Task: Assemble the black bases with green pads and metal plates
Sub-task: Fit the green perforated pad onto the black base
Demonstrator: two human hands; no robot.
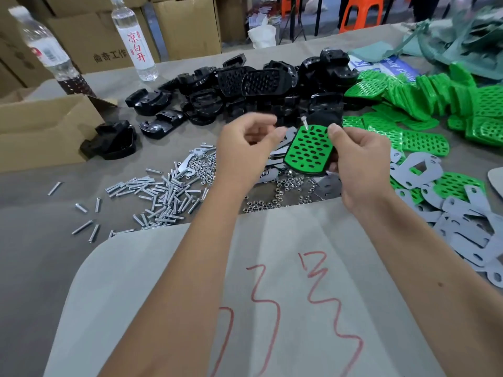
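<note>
**Pad and base in your right hand**

Your right hand (359, 161) pinches a black base (325, 119) with a green pad (309, 148) on top, a bolt (304, 123) poking up at its far corner. Your left hand (245, 151) hovers just beside that grip, fingers curled, seemingly holding nothing.

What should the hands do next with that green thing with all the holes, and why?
Probably seat the screw: it sticks up tilted at the top corner of the green pad, which the right hand grips on a black base. The left hand, fingers curled beside it, looks ready to push the screw through. Whether it already holds a nut I cannot tell; loose nuts lie just below.
</note>
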